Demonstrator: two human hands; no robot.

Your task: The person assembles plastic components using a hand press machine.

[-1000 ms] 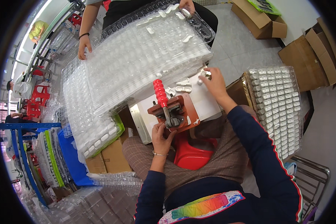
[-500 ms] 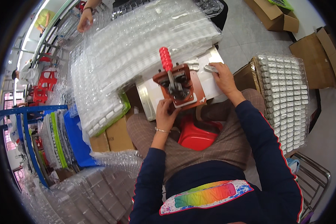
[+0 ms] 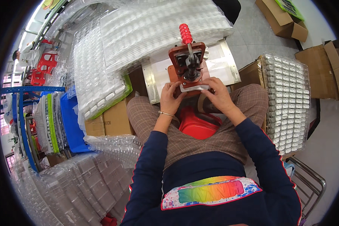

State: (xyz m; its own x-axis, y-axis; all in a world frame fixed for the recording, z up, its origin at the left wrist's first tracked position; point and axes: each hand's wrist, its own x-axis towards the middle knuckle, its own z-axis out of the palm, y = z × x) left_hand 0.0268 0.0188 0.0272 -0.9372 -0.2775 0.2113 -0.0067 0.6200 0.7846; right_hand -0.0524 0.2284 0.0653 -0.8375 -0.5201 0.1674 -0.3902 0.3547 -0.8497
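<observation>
A small hand press (image 3: 192, 62) with a red ribbed handle stands upright on a white board (image 3: 222, 62) in front of me. At its near edge lies a narrow white plastic piece (image 3: 195, 88). My left hand (image 3: 171, 100) pinches the left end of this piece, fingers bent against the press base. My right hand (image 3: 219, 97) has its thumb and fingers closed at the right end. The fingers partly cover both ends. Behind the press, another small white piece (image 3: 206, 55) shows in part.
Stacked clear plastic trays (image 3: 150, 34) cover the area behind and left. A tray of white parts (image 3: 288, 101) stands on my right. Cardboard boxes (image 3: 318, 67) sit at the far right. A blue bin (image 3: 72, 122) is at the left, and a red stool (image 3: 199, 126) lies between my knees.
My right hand has moved left from the board's right side to the press front, joining my left hand. The view has shifted, and another person's hand at the upper left is gone from sight.
</observation>
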